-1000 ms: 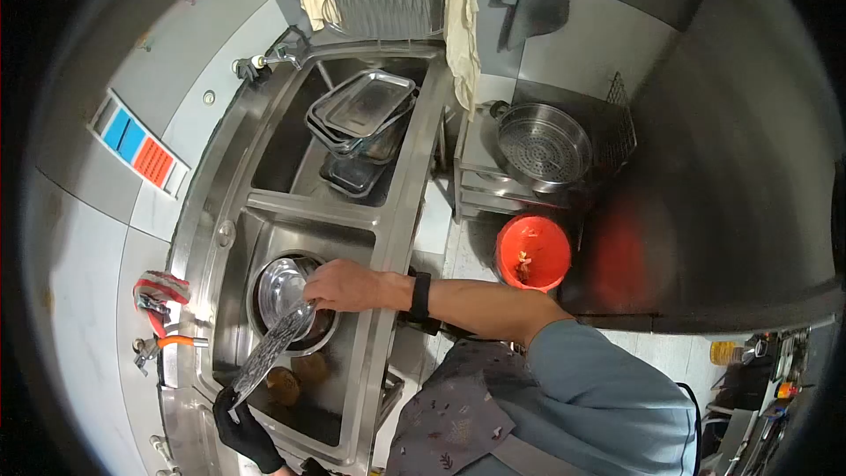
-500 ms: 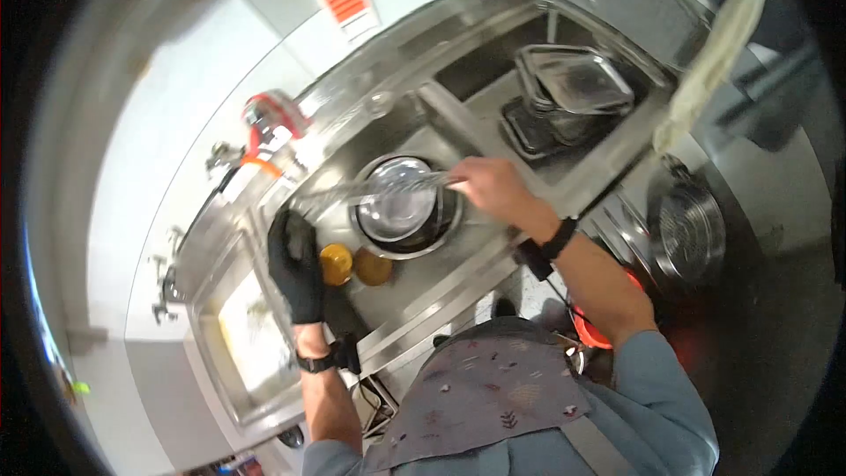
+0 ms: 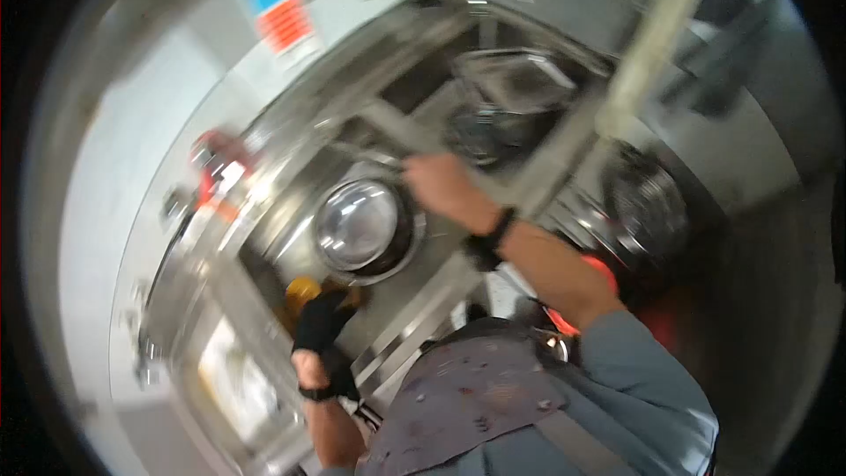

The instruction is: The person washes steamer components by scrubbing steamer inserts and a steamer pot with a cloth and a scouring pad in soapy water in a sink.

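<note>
My right hand (image 3: 445,189), bare, is closed on one end of a thin clear item (image 3: 368,155), which is badly blurred and extends to the left over the sink. Below it, a shiny bowl (image 3: 357,223) rests in a larger metal bowl (image 3: 411,245) in the middle basin. My left hand (image 3: 322,322), in a black glove, is low at the near left of that basin, beside a yellow round item (image 3: 302,292). A brownish item partly shows by the gloved fingers. Motion blur hides whether these fingers grip anything.
Rectangular trays (image 3: 520,81) are stacked in the far basin. A faucet with an orange part (image 3: 220,203) stands behind the middle basin. At the left is another basin (image 3: 189,344) with something white inside. A perforated steamer pot (image 3: 646,203) stands at the right.
My left hand has let go of the thin clear item and moved down toward the round items. My right hand still holds it. The view has turned and shifted.
</note>
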Demonstrator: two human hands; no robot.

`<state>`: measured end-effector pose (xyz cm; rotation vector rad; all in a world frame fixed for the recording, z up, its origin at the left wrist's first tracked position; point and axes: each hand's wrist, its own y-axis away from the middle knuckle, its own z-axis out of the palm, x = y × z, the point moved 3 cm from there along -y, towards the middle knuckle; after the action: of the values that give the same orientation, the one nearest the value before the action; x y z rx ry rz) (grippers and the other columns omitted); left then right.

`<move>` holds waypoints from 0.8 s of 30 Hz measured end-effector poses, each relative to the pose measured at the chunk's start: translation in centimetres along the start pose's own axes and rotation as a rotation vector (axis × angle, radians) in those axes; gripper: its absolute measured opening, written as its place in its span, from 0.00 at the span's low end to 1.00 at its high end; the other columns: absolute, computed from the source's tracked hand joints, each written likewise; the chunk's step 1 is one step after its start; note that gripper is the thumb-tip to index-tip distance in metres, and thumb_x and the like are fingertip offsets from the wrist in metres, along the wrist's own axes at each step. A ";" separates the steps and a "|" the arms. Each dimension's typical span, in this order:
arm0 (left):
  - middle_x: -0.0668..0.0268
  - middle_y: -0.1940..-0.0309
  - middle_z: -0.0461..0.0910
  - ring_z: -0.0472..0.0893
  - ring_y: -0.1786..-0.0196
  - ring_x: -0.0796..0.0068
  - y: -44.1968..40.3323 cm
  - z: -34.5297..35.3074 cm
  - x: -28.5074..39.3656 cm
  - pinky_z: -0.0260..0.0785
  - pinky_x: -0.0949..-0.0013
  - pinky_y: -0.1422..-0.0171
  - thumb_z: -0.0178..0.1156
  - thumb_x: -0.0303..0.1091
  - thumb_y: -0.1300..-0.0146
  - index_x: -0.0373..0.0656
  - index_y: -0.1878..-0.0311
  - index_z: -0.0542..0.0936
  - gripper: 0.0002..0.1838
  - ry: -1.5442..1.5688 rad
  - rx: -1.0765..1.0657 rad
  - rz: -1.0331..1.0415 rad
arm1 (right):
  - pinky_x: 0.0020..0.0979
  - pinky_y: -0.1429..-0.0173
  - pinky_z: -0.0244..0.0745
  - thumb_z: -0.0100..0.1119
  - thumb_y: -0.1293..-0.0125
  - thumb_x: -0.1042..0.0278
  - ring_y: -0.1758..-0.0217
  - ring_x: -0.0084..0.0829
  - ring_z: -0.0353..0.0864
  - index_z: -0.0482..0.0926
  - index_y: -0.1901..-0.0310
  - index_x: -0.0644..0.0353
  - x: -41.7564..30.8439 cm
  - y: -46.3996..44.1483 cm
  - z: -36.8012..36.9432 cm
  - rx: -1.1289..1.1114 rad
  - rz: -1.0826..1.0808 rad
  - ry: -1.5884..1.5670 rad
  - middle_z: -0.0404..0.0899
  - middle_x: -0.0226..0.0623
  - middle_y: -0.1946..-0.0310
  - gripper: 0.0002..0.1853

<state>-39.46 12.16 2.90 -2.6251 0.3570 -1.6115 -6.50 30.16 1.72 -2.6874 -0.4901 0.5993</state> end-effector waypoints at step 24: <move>0.56 0.59 0.88 0.87 0.56 0.54 -15.5 24.2 8.4 0.79 0.58 0.50 0.71 0.40 0.38 0.41 0.55 0.87 0.14 -0.449 -0.667 0.140 | 0.48 0.54 0.81 0.58 0.38 0.63 0.57 0.52 0.87 0.85 0.58 0.61 43.4 43.9 -11.6 0.029 1.084 0.231 0.86 0.55 0.60 0.13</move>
<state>-11.70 23.39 1.48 -3.2040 1.1809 -0.9140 46.90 5.90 -20.64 -2.7532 1.0899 0.5011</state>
